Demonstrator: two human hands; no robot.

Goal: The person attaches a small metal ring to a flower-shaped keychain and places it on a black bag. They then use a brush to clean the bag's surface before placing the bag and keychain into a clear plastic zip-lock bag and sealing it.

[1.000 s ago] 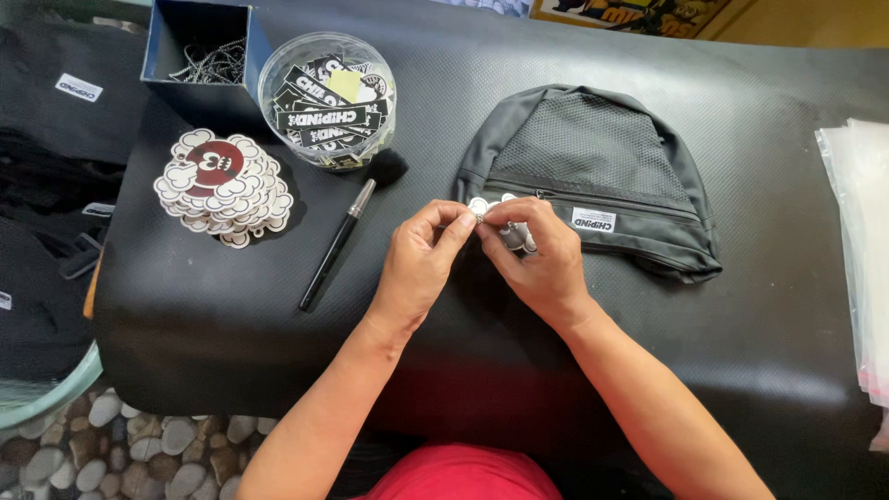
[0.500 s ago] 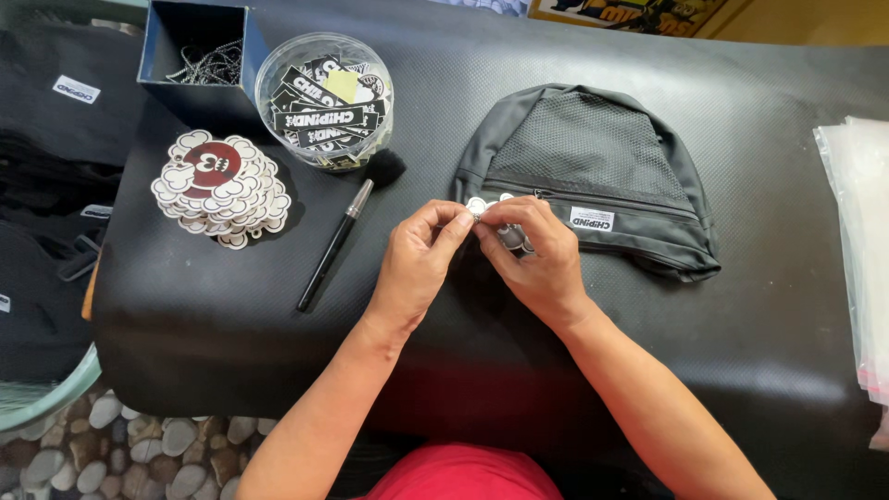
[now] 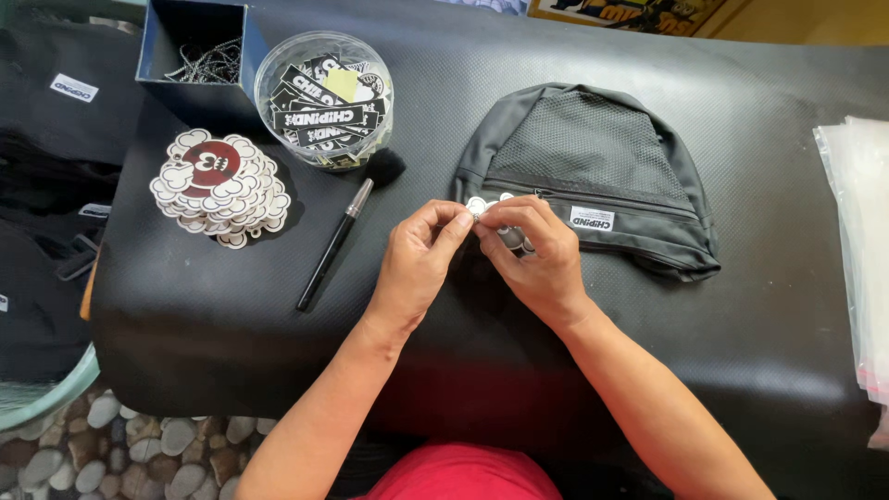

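Small packing workshop, tag stack (image 3: 220, 187), label tub (image 3: 322, 97), plastic bags (image 3: 857, 250)

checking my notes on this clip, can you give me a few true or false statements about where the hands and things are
1. Both hands, left hand and right hand, meet at the zipper end of the dark bag. True.
2. The brush is held in the left hand. False: it lies on the black table, apart from both hands.
3. The round clear tub holds black labels. True.
4. The stack of cloud-shaped tags sits on top of the bag. False: it lies on the table far to the left of the bag.
5. The hands pinch a small white tag between the fingertips. True.
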